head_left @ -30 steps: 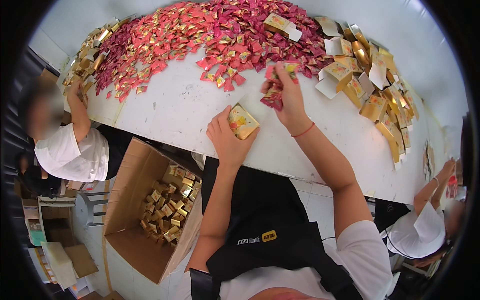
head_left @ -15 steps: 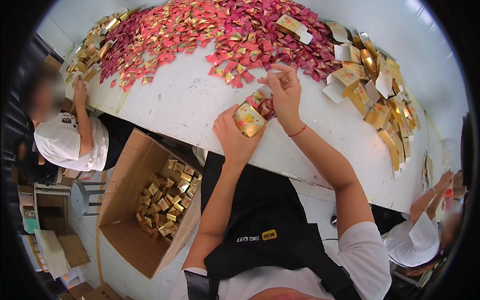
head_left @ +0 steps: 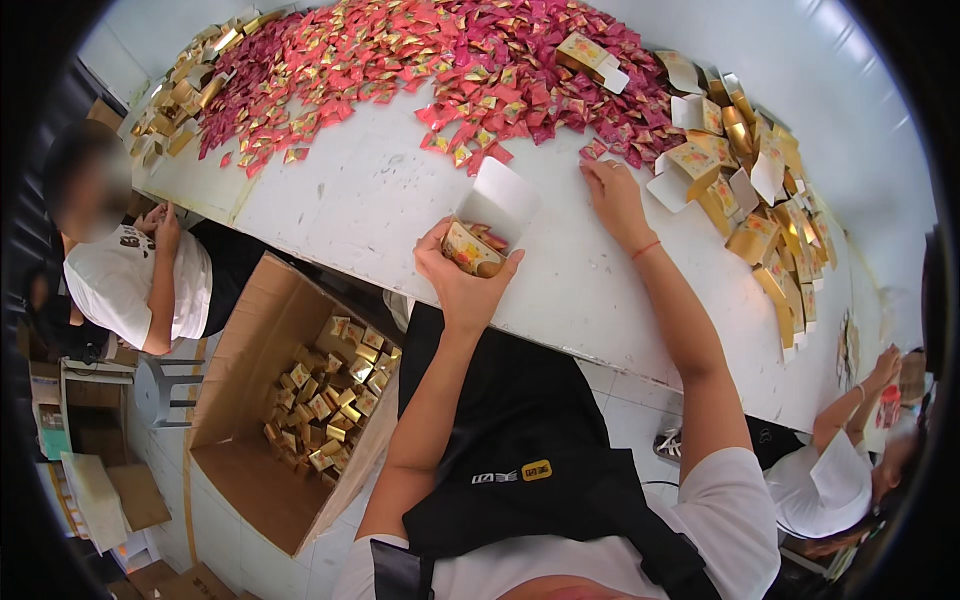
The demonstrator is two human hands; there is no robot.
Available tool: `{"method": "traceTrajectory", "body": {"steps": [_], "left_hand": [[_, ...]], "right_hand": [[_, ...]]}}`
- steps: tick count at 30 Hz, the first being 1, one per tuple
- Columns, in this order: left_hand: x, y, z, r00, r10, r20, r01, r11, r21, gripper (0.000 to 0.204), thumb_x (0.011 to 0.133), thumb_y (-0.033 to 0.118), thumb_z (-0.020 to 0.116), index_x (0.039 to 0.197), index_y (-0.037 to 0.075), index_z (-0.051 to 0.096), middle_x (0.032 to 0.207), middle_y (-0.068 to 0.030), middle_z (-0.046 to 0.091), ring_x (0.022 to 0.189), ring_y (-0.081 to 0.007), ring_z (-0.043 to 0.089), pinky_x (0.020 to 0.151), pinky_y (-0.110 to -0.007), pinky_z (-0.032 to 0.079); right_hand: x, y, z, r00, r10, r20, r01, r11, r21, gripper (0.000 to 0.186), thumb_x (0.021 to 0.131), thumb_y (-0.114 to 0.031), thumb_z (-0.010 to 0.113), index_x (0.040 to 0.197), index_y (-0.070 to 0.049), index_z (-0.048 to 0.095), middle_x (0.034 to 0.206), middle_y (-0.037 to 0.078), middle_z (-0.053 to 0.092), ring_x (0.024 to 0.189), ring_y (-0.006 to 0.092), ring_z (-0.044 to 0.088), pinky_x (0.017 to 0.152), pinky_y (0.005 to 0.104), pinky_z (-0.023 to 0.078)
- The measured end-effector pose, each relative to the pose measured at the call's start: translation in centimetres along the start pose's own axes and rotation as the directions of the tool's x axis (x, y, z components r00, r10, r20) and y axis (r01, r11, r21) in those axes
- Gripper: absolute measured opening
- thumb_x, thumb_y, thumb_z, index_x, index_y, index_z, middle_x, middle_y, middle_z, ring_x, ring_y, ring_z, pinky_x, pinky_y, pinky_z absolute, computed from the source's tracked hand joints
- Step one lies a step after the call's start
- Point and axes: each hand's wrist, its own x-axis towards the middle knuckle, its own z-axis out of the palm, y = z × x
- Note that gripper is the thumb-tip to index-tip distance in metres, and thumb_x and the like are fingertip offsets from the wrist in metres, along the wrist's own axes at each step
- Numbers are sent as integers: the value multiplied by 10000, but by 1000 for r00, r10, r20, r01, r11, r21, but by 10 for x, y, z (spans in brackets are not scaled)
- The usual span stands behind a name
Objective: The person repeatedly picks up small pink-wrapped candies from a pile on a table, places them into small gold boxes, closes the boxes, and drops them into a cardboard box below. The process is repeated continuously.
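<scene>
An open gold carton [head_left: 470, 248], printed with flowers, is in my left hand [head_left: 455, 285] above the table's front part, with its white flap standing up and pink and red wrapped packets inside. My right hand [head_left: 615, 205] is to the right, nearest the edge of the heap of small pink and magenta packets [head_left: 500, 75]; its fingers are loosely bent and apart, with nothing visible in them.
A pile of gold cartons [head_left: 750, 230] lines the table's right side, more at far left. A cardboard box [head_left: 230, 425] of gold packages stands below the white table [head_left: 330, 220]. Co-workers sit left [head_left: 135, 280] and right [head_left: 820, 490]; a grey stool [head_left: 160, 390] stands at left.
The packets from my right hand are now inside the carton. My right hand has moved away to the right, and the carton's white flap now shows upright in my left hand.
</scene>
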Motion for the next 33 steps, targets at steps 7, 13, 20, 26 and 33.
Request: {"method": "traceTrajectory", "body": {"steps": [7, 13, 20, 26, 33], "left_hand": [[-2, 0, 1, 1000, 5, -16, -3, 987, 161, 1012, 560, 293, 953, 1301, -45, 350, 1260, -191, 391, 1211, -335, 324, 1037, -446, 301], [1, -7, 6, 974, -88, -211, 52, 984, -173, 1076, 522, 226, 964, 1334, -78, 326, 1250, -223, 418, 1112, -353, 481, 963, -436, 400], [-33, 24, -6, 981, 175, 79, -175, 985, -5, 674, 853, 202, 698, 1371, -51, 348, 1293, -184, 471, 1268, -270, 434, 1041, -372, 371], [-13, 34, -9, 976, -137, 170, 195, 895, -400, 203, 953, 102, 524, 1140, 35, 569, 1077, -120, 578, 843, -149, 619, 780, -293, 490], [-16, 31, 3, 991, 118, 59, -73, 862, -502, 301, 845, -14, 431, 1052, 24, 648, 996, -108, 664, 959, -229, 601, 890, -321, 455]], "right_hand": [[-14, -130, -31, 916, -400, -19, 379, 849, 368, 348, 880, -81, 695, 1210, -38, 593, 1178, 120, 639, 1131, 177, 566, 952, 325, 433], [-55, -149, 18, 973, -164, 163, -29, 611, 791, 418, 968, -161, 574, 1342, -3, 474, 1299, 104, 552, 1228, 219, 502, 1055, 363, 372], [-81, -115, 23, 901, 106, 420, -430, 342, 835, 366, 1009, -103, 450, 1350, 30, 441, 1289, 100, 551, 1182, 182, 542, 1015, 354, 443], [-94, -109, 28, 951, 86, 298, -297, 533, 792, 290, 985, -34, 438, 1245, 47, 538, 1247, 100, 573, 1128, 172, 560, 960, 313, 464], [-95, -116, 41, 1000, 3, -21, 16, 544, 839, 252, 954, -97, 400, 961, 23, 622, 1135, 170, 589, 1017, 243, 589, 923, 345, 480]]}}
